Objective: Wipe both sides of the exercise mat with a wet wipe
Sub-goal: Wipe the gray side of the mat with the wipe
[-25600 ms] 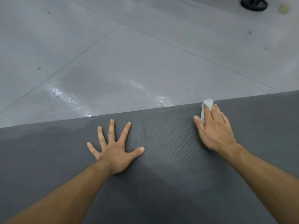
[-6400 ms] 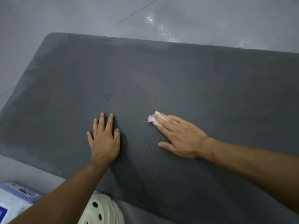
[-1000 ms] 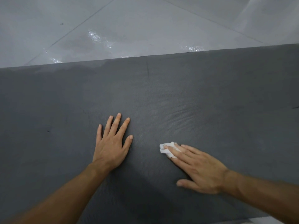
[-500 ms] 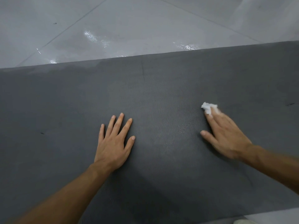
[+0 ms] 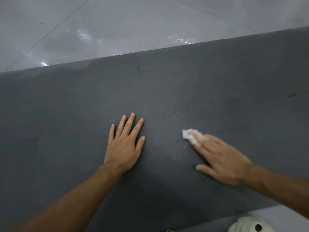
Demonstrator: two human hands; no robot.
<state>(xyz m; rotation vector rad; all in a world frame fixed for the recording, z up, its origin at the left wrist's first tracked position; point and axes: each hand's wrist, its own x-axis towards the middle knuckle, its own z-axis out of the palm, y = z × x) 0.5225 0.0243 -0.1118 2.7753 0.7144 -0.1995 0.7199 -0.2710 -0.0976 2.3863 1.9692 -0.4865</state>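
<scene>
Exercise mat (image 5: 167, 91), dark grey with a fine ribbed texture, lies flat on a pale grey floor (image 5: 133, 22) and fills most of the view. Its far edge runs slantwise from the left side up toward the upper right, and a strip of its near edge shows at the lower right. The left hand (image 5: 123, 144) rests palm down on the middle of the mat, its fingers straight and slightly fanned, holding nothing. The right hand (image 5: 222, 161) lies to the right of it, well apart, also palm down with its fingers stretched out flat and its thumb set off to the side; this hand is blurred. Under its fingertips sits a crumpled white wet wipe (image 5: 189, 135), pressed against the mat, with part of the wipe poking out beyond the fingers. Glossy wet patches (image 5: 83, 34) shine on the floor just past the mat's far edge. A cream-coloured shoe (image 5: 247, 226) with round holes peeks in at the bottom right corner, on the floor beside the mat's near edge.
</scene>
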